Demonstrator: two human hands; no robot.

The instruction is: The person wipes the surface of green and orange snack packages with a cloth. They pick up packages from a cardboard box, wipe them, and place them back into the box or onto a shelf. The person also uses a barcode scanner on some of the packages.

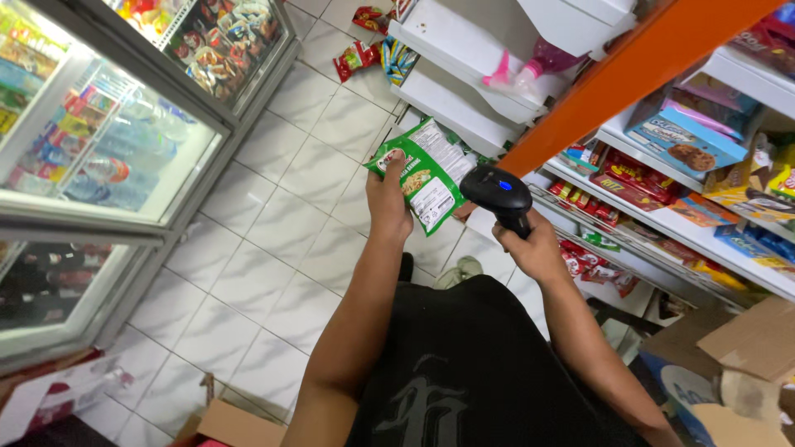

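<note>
My left hand [389, 199] holds a green and white snack packet [426, 170] up in front of me, its printed back turned toward the scanner. My right hand [534, 248] grips the handle of a black barcode scanner [497, 192], whose head sits right next to the packet's lower right edge. Both arms reach out over my dark shirt.
Glass-door coolers [108, 141] full of bottles and packets line the left. Shelves [662, 219] with biscuit boxes and snack packs run along the right, under an orange beam [629, 66]. Cardboard boxes [745, 348] lie low right and at the bottom [236, 424]. White tiled floor [265, 240] lies between.
</note>
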